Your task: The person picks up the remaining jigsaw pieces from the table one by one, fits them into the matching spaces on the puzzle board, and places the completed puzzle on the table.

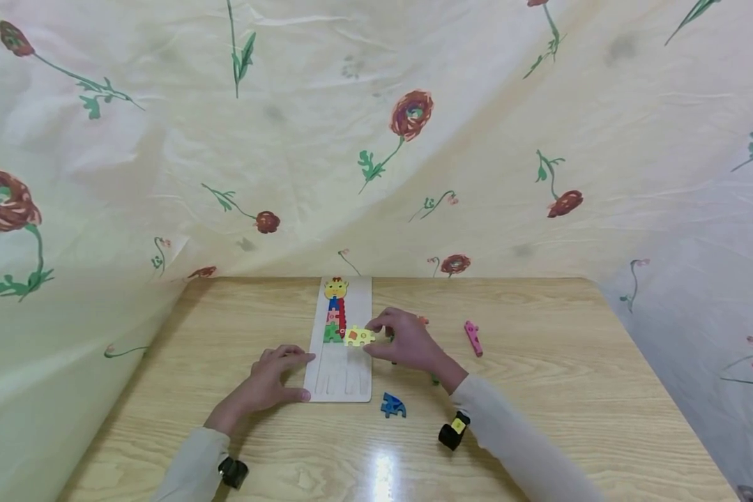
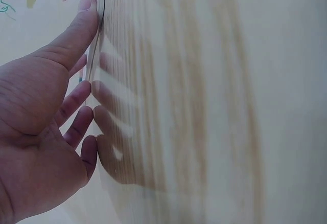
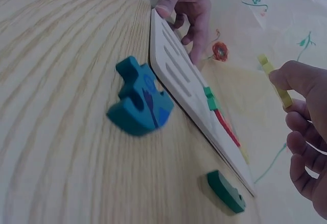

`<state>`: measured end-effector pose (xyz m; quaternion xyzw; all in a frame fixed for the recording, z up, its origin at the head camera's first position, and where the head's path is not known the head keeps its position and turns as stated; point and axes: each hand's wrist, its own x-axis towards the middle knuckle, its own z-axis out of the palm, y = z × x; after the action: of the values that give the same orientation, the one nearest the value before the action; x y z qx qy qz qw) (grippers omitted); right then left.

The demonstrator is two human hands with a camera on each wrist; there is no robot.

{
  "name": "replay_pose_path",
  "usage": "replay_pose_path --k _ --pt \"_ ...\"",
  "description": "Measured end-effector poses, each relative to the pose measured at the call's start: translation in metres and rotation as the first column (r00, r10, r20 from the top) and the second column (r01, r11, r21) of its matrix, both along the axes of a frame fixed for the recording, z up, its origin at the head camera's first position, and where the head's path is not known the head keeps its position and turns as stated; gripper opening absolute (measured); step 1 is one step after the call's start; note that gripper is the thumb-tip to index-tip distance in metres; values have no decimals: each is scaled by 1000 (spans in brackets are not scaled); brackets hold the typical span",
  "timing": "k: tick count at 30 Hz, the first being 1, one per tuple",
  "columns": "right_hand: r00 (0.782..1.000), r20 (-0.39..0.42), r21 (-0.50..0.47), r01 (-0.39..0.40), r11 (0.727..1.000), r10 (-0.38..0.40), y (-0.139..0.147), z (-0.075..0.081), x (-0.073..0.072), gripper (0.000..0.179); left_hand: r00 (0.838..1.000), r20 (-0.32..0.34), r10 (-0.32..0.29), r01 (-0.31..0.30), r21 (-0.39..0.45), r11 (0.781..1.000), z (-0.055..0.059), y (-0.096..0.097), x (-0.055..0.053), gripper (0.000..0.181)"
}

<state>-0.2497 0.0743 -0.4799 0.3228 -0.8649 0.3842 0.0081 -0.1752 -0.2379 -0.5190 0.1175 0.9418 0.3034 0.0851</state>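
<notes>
A pale wooden puzzle board lies on the table, its upper part filled with giraffe pieces: a yellow head, blue, pink and green neck pieces and a red mane. Slots at its lower end hold no pieces. My right hand pinches a yellow puzzle piece between thumb and fingers, over the board beside the green piece. In the right wrist view this yellow piece is held clear above the board. My left hand touches the board's left edge with extended thumb and fingertips.
A blue puzzle piece lies right of the board's lower end. Further right is a pink piece. A green piece lies beside the board, partly hidden by my right arm in the head view. Flowered cloth hangs behind the table.
</notes>
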Motion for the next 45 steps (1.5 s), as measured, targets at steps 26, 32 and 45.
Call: replay_pose_path --k 26,32,45 --pt "991 114 87 59 994 -69 -43 -28 -15 33 1000 9 -21 21 -10 1000 0 -3 -3 71" --pt "990 123 95 59 994 -71 -47 -29 -16 36 1000 -2 -24 24 -9 1000 1 -3 -3 71" --pt "986 158 100 37 994 -53 -54 -34 -17 35 1000 10 -28 28 -8 1000 0 -2 -3 70"
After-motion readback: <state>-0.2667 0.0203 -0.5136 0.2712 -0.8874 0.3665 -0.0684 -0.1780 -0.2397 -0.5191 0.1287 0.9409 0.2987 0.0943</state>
